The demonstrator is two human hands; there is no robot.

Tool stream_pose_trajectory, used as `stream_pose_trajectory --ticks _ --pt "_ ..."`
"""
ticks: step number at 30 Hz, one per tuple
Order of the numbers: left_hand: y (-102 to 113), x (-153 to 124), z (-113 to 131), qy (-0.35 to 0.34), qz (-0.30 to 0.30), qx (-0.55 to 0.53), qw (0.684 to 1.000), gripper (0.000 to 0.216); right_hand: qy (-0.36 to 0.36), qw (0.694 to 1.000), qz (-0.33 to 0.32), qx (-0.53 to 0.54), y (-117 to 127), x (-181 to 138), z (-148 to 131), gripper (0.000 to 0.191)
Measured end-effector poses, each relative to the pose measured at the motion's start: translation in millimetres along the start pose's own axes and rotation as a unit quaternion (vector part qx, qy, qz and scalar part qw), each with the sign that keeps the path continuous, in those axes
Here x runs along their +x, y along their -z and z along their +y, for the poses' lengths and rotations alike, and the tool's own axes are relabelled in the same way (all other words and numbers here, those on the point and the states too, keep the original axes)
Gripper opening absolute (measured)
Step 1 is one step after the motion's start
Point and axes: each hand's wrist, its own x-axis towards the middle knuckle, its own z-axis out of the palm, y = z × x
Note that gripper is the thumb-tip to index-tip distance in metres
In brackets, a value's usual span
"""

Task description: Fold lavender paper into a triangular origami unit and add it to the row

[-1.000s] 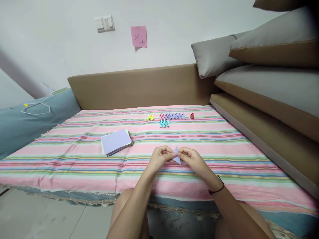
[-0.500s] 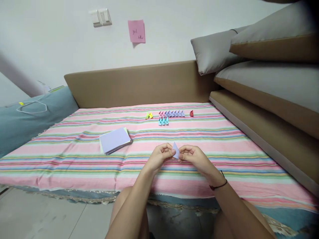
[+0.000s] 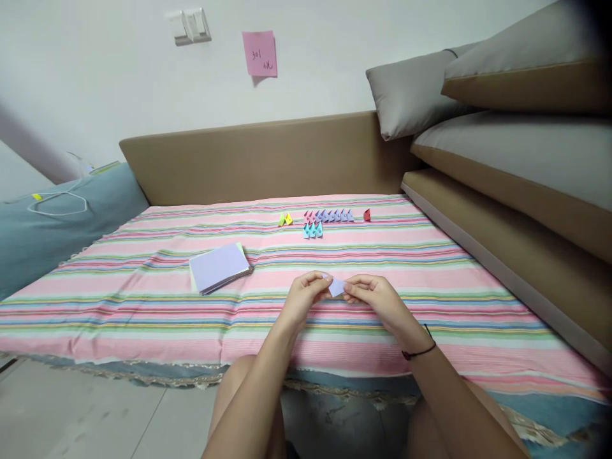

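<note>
The left hand (image 3: 306, 292) pinched the left end of a small lavender piece of folded paper (image 3: 336, 287) between thumb and fingers, and the right hand (image 3: 371, 291) gripped its right corner in the same way. The piece thus sat between the two sets of fingertips, seemingly lifted off the pink cloth with multicoloured stripes (image 3: 143, 299) below. Its creases were too small to make out. A thin black cord bracelet (image 3: 421, 353) circled the right wrist.

The step in hand looked like turning or shaping the piece, judging by the two-handed pinch. On that reading, the next move called for fine thumb work: one hand steadying an edge while the other lined up or pressed a fold.

Well to the left of the left hand lay a rectangular stack of paper sheets (image 3: 220, 266), lavender on top. Beyond the hands stood three cyan folded paper pieces (image 3: 312, 231) in a short row, and just behind them a longer row of pink and lavender folded paper pieces (image 3: 330, 217). Left of that row sat a yellow and yellow-green folded pair (image 3: 288, 219); right of it, beyond the right hand, a single red folded paper piece (image 3: 367, 215). Farthest out rose a long brown padded backrest (image 3: 258, 162).
</note>
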Motion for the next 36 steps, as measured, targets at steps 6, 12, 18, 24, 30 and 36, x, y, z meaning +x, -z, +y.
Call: stream_pose_trajectory --ticks 6,12,18,24,30,36 --pt "-4.1 -1.0 1.1 0.046 -0.034 -0.072 0.996 0.032 -0.018 0.999 -0.021 0.032 0.1 -1.1 3.9 0.027" --pt "-4.3 1.6 -1.6 0.017 0.008 -0.079 0.997 0.025 0.006 0.999 0.006 0.032 -0.6 1.9 5.4 0.023" --pt "-3.7 2.7 -3.3 0.017 0.005 -0.084 0.996 0.026 0.036 0.999 0.015 0.026 0.4 0.7 5.3 0.019" --pt "-7.7 1.4 -1.7 0.041 -0.046 -0.126 0.99 0.027 0.034 0.999 0.003 0.034 -1.3 -2.0 2.8 0.019" --pt "-6.9 0.1 -1.0 0.048 -0.059 -0.13 0.989 0.024 0.046 0.999 0.003 0.028 -1.7 -2.9 0.6 0.021" --pt "-6.9 -2.0 1.1 0.043 -0.066 -0.127 0.989 0.022 0.053 0.998 -0.003 0.026 -1.8 -3.6 -1.2 0.021"
